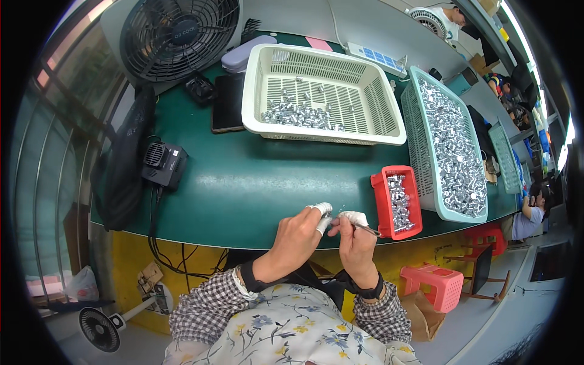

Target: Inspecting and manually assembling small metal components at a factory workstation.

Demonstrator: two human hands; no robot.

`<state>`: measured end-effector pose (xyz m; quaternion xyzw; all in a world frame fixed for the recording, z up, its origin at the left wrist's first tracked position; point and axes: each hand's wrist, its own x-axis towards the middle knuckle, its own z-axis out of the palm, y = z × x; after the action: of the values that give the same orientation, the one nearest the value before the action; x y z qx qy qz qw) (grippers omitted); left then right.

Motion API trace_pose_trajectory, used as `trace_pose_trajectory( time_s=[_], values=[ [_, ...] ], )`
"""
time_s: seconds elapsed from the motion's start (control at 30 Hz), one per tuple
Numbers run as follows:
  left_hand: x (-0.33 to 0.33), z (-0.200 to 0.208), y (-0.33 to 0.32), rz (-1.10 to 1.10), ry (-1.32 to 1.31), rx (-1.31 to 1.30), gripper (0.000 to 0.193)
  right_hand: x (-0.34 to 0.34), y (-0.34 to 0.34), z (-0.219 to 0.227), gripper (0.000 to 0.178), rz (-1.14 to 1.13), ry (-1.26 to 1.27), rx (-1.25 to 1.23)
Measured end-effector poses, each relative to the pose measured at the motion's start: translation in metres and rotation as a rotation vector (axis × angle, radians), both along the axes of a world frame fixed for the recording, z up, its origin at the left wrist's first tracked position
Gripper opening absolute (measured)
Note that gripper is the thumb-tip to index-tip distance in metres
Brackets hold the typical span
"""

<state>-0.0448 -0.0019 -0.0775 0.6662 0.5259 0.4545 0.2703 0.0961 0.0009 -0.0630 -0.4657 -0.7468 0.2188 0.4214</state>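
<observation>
- A green table is filling the middle of the frame.
- A white basket is sitting at upper centre.
- A pale teal basket of metal parts is lying at right.
- A small red tray is resting near the front edge, right of centre.
- A black fan is standing at upper left.
- A black box is sitting at the left edge.

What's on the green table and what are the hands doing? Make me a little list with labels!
left hand: taped fingers pinch something too small to tell
right hand: holds a thin metal tool
red bin: small metal parts, beside right hand
white basket: a few metal parts
teal basket: full of metal parts
fan: back left
table: green
</observation>
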Motion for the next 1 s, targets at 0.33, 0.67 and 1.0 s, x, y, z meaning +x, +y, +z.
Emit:
trace_pose_trajectory(
  time_s=[0.33,0.67,1.0],
  values=[
    [0.006,0.003,-0.009,0.028,0.059,0.008,0.021,-0.001,-0.001,-0.003,0.007,0.003,-0.219,0.141],
    [0.000,0.002,-0.006,0.034,0.045,-0.019,0.024,0.000,-0.009,-0.006,0.007,0.061,-0.056,0.058],
    [-0.001,0.006,-0.007,0.036,0.051,-0.010,0.023,0.001,-0.010,0.002,0.007,0.085,-0.050,0.066]
  ],
)
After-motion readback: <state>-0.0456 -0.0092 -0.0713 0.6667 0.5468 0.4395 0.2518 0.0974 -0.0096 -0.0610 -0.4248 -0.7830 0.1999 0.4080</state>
